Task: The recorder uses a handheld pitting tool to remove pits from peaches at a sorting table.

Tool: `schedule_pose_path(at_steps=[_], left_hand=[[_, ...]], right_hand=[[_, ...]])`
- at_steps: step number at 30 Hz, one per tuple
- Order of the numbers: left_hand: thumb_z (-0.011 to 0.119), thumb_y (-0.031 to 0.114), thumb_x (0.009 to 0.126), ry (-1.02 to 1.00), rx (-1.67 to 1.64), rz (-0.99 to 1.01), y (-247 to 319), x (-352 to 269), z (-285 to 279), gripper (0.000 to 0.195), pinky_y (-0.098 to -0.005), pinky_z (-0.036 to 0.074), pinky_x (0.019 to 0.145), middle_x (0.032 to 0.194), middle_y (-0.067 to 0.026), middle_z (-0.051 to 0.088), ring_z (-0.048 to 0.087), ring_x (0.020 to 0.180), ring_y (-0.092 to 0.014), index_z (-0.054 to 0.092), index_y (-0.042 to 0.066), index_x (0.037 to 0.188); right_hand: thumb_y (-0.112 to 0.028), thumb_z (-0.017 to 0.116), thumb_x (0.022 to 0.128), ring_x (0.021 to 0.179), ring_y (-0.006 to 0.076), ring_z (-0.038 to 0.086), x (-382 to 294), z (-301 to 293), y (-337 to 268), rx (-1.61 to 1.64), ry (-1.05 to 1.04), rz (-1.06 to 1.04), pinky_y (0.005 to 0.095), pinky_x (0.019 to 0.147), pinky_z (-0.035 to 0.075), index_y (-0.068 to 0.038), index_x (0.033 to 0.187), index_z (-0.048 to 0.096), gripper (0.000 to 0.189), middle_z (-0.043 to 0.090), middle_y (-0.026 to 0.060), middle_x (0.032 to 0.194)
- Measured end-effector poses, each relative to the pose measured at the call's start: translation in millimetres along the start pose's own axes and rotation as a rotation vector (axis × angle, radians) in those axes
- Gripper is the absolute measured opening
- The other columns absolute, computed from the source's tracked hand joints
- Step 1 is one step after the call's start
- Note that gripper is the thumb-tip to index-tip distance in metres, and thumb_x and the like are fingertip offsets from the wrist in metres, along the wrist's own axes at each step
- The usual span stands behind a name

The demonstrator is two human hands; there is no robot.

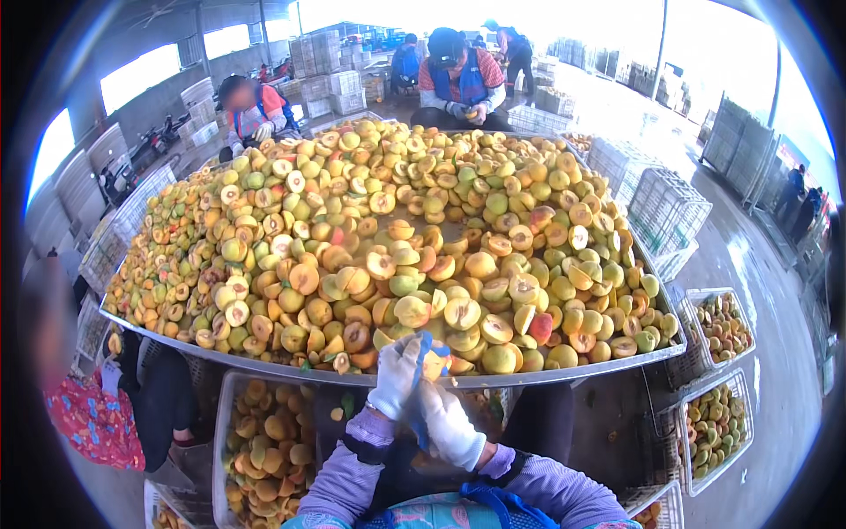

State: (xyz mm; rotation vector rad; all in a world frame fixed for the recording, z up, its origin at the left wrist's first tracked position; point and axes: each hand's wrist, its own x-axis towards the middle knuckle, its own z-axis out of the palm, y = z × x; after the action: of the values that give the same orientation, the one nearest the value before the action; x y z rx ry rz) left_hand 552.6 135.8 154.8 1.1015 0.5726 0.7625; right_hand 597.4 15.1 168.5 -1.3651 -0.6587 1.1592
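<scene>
Both my hands wear white gloves and meet at the near edge of a metal-rimmed table (pixel 462 380) heaped with halved peaches or similar stone fruit. My left hand (pixel 398 373), with blue on its fingers, is closed on a yellow fruit (pixel 435 365). My right hand (pixel 449 420) is just below the fruit, its fingertips close to it; whether it grips a tool is hidden. Fruit halves (pixel 462 313), some showing pit hollows, lie right beyond my hands. A pale crate (pixel 221 436) of fruit stands below the table at the left.
Crates of fruit (pixel 751 423) stand at the right, with stacked crates (pixel 667 205) behind them. A person in red patterned clothing (pixel 96 423) sits close at the left. Co-workers (pixel 462 79) sit at the table's far side. The raised metal rim runs before me.
</scene>
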Motion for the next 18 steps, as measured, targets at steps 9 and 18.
schedule_pose_path(at_steps=[9, 18], left_hand=[[0.051, 0.042, 0.094, -0.115, 0.032, 0.066, 56, -14, 0, 0.049, -0.0302, 0.054, 0.061, 0.082, -0.0148, 0.065, 0.064, 0.068, -0.022, 0.061, -0.006, 0.096], [0.063, 0.019, 0.082, 0.87, 0.732, 0.293, 23, -122, -188, 0.031, -0.0388, 0.051, 0.073, 0.091, -0.0154, 0.064, 0.062, 0.084, -0.03, 0.061, 0.007, 0.11]], right_hand=[[-0.048, 0.039, 0.096, 0.04, 0.0103, 0.035, -3, 9, -34, 1.121, -0.652, 0.386, 0.0279, 0.043, 0.029, -0.013, 0.084, 0.048, 0.039, 0.039, -0.0041, 0.053], [-0.049, 0.038, 0.096, 0.038, 0.0134, 0.035, -9, 0, -10, 1.011, -0.541, 0.45, 0.029, 0.041, 0.03, -0.013, 0.087, 0.05, 0.04, 0.039, -0.0023, 0.051]])
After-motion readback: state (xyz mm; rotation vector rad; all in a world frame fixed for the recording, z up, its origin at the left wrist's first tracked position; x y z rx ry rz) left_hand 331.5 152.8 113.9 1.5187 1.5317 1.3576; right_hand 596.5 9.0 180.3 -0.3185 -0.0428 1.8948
